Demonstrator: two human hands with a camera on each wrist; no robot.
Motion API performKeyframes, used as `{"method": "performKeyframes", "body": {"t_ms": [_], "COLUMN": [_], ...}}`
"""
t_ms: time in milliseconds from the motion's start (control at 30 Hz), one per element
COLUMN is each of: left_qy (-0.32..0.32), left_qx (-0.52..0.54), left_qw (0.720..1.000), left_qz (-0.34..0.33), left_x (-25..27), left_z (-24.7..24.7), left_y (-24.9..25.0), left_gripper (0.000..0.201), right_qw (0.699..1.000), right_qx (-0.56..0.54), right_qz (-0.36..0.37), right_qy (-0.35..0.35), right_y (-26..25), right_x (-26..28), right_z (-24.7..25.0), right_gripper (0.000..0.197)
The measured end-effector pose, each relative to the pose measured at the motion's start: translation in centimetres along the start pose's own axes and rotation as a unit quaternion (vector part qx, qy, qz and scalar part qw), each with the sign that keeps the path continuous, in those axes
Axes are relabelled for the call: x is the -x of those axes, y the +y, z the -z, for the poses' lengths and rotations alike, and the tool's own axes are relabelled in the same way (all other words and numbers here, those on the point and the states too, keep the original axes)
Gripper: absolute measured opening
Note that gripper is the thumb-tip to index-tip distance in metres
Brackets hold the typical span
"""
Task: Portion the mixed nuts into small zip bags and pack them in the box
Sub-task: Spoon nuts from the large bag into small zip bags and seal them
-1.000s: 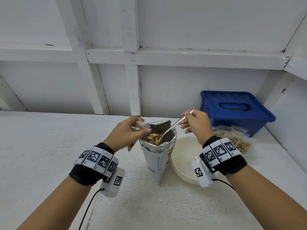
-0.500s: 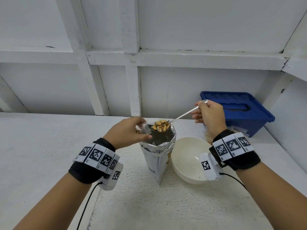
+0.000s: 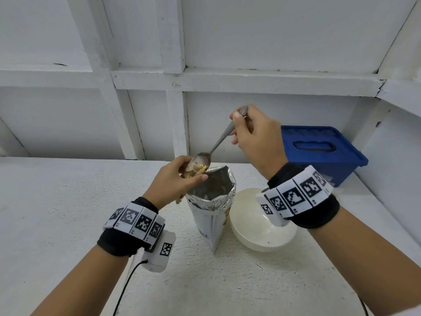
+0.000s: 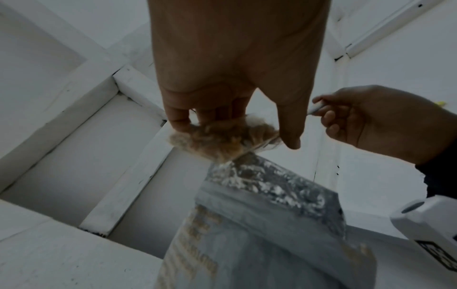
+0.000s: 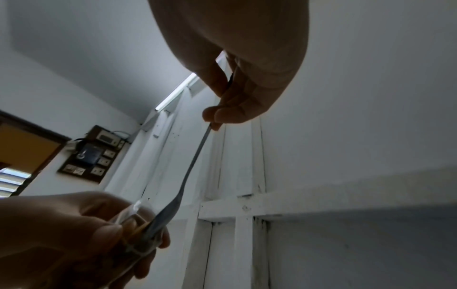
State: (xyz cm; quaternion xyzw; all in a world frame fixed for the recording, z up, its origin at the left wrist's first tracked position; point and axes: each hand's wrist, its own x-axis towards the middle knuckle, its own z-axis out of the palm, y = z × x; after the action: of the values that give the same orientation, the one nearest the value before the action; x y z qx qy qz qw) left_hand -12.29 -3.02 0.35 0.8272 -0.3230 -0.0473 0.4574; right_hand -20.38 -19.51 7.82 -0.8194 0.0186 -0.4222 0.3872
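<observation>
My left hand (image 3: 180,179) pinches a small clear zip bag (image 4: 222,140) holding nuts, just above the left rim of the open foil nut bag (image 3: 213,201). My right hand (image 3: 255,137) grips the handle of a metal spoon (image 3: 218,142), raised and tilted down to the left. The spoon's bowl (image 3: 201,159) sits at the zip bag's mouth with nuts (image 3: 200,171) sliding off it. In the right wrist view the spoon (image 5: 195,160) runs down from my fingers into the zip bag (image 5: 138,230) held by my left hand. The blue box (image 3: 319,153) stands shut at the back right.
A cream bowl (image 3: 262,226) sits on the white table (image 3: 68,213) right of the foil bag, under my right wrist. A white wall with beams rises behind the table. A cable trails from my left wrist camera (image 3: 159,254).
My right hand lifted the loaded spoon out of the foil bag, rose, and tipped it left into the zip bag. My left hand kept the zip bag at the foil bag's rim.
</observation>
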Motion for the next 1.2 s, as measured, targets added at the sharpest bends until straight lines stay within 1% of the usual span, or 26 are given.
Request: {"method": "performKeyframes", "body": {"t_ms": [67, 100, 200, 233, 300, 367, 433, 533, 600, 633, 667, 700, 767, 833, 900, 967, 1033, 1100, 1167, 1200], "left_qy": [0.012, 0.014, 0.016, 0.021, 0.034, 0.047, 0.061, 0.088, 0.106, 0.116, 0.127, 0.137, 0.152, 0.166, 0.179, 0.182, 0.167, 0.128, 0.089, 0.079], "left_qx": [0.02, 0.029, 0.046, 0.049, 0.051, 0.055, 0.055, 0.051, 0.063, 0.069, 0.073, 0.078, 0.093, 0.106, 0.127, 0.147, 0.16, 0.203, 0.249, 0.255], "left_qw": [1.0, 0.999, 0.999, 0.998, 0.998, 0.997, 0.997, 0.995, 0.992, 0.991, 0.989, 0.987, 0.983, 0.979, 0.974, 0.971, 0.972, 0.97, 0.964, 0.963], "left_qz": [0.005, 0.007, 0.012, 0.014, 0.014, 0.009, 0.0, -0.012, -0.02, -0.024, -0.027, -0.029, -0.035, -0.043, -0.051, -0.051, -0.044, -0.039, -0.034, -0.035], "left_x": [0.0, 0.0, 0.3, 0.3, 0.4, 0.5, 0.4, 0.2, 0.0, -0.1, -0.2, -0.3, -0.4, -0.6, -0.6, -0.5, -0.3, 0.0, 0.3, 0.4], "left_z": [0.0, 0.1, 0.3, 0.4, 0.6, 0.8, 1.0, 1.1, 1.1, 1.0, 1.0, 0.9, 0.7, 0.4, 0.0, -0.6, -1.1, -1.2, -0.9, -0.6], "left_y": [-0.5, -0.8, -1.2, -1.3, -1.5, -1.6, -1.5, -1.1, -0.7, -0.5, -0.3, -0.1, 0.2, 0.8, 1.4, 2.1, 2.6, 2.9, 2.9, 2.9], "left_gripper": [0.036, 0.036, 0.045, 0.045, 0.036, 0.031, 0.029, 0.025, 0.022, 0.02, 0.019, 0.017, 0.017, 0.019, 0.019, 0.018, 0.021, 0.026, 0.035, 0.035], "right_qw": [0.998, 0.998, 0.997, 0.997, 0.997, 0.998, 0.996, 0.981, 0.968, 0.963, 0.961, 0.962, 0.96, 0.958, 0.96, 0.961, 0.969, 0.976, 0.975, 0.973], "right_qx": [0.013, 0.008, -0.022, -0.025, -0.009, 0.023, 0.055, 0.08, 0.094, 0.11, 0.136, 0.17, 0.231, 0.25, 0.225, 0.188, 0.143, 0.084, 0.027, 0.007], "right_qz": [0.049, 0.055, 0.029, 0.019, 0.0, -0.029, -0.07, -0.125, -0.147, -0.142, -0.122, -0.087, 0.0, 0.06, 0.062, 0.029, -0.004, -0.052, -0.094, -0.107], "right_qy": [0.024, 0.034, 0.066, 0.075, 0.077, 0.041, -0.028, -0.127, -0.18, -0.199, -0.205, -0.196, -0.156, -0.129, -0.157, -0.201, -0.201, -0.192, -0.199, -0.206], "right_y": [-0.4, -0.4, 0.3, 0.6, 1.6, 2.6, 3.6, 4.8, 5.3, 5.5, 5.6, 5.6, 5.1, 4.3, 3.2, 2.4, 2.0, 1.9, 2.0, 2.1], "right_x": [-0.1, -0.2, -0.3, -0.2, 0.5, 1.6, 3.1, 5.3, 6.0, 6.2, 6.2, 6.2, 6.0, 5.9, 6.0, 6.1, 6.4, 6.3, 6.0, 5.9], "right_z": [0.2, 0.4, 1.3, 1.6, 2.0, 1.8, 1.3, 0.0, -0.7, -0.9, -1.1, -1.3, -1.7, -2.1, -2.7, -3.4, -3.9, -3.8, -3.3, -2.9], "right_gripper": [0.019, 0.019, 0.015, 0.014, 0.013, 0.011, 0.007, 0.006, 0.005, 0.007, 0.011, 0.018, 0.03, 0.04, 0.049, 0.05, 0.042, 0.033, 0.025, 0.023]}}
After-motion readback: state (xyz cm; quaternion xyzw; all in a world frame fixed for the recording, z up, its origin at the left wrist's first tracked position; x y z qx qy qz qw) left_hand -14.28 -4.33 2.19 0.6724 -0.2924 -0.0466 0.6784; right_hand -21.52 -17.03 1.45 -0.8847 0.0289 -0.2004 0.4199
